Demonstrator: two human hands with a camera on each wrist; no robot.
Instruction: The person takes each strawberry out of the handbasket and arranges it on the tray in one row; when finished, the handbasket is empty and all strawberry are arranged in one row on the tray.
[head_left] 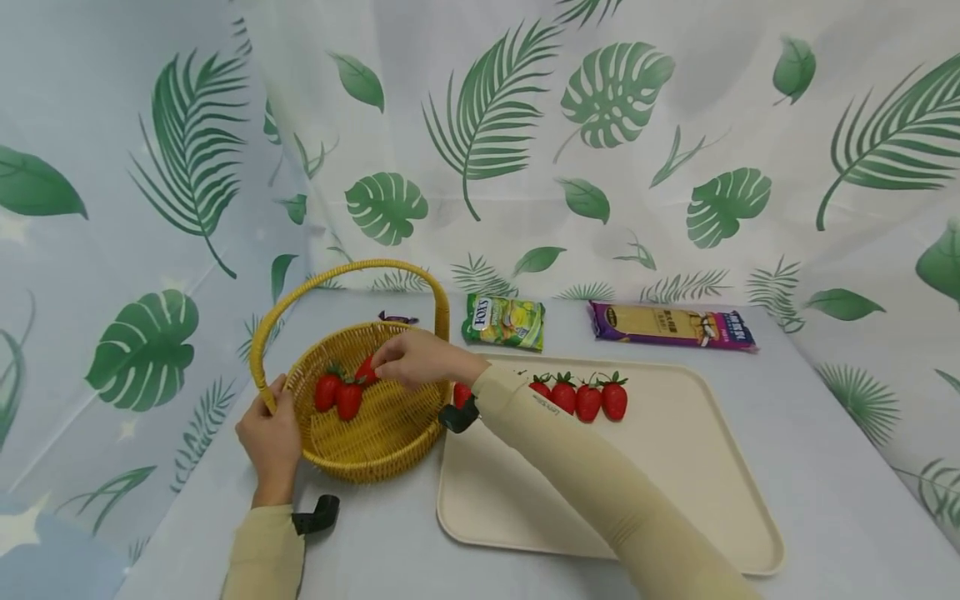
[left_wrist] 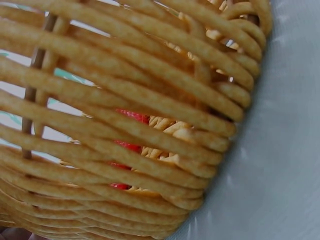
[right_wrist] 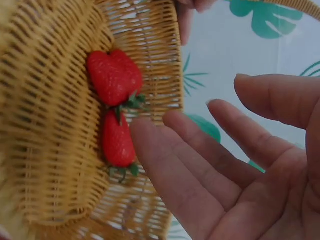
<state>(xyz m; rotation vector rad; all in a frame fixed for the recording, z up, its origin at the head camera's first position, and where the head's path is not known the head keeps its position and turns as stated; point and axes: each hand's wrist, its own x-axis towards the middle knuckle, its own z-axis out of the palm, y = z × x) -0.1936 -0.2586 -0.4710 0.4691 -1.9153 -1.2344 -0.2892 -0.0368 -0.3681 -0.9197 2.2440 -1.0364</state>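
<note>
A cream tray [head_left: 675, 467], right of the woven basket [head_left: 367, 467], bore a row of strawberries [head_left: 615, 402] (partly hidden by a sleeve [head_left: 622, 508]). The left hand [head_left: 272, 437] gripped the basket's rim; the right hand [head_left: 420, 358], fingers loose and grasping nothing, hung over the basket near three berries [head_left: 348, 401] inside. Steadying the rim and releasing low seemed wisest.

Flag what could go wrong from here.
1. The beige right sleeve hides part of the row of red strawberries on the cream rectangular tray; a low withdrawal might knock them.
2. The left hand holds the yellow woven basket at its left side; an uneven tug could tip it.
3. The right hand is close to the clustered red strawberries inside; drawing back could disturb them.
</note>
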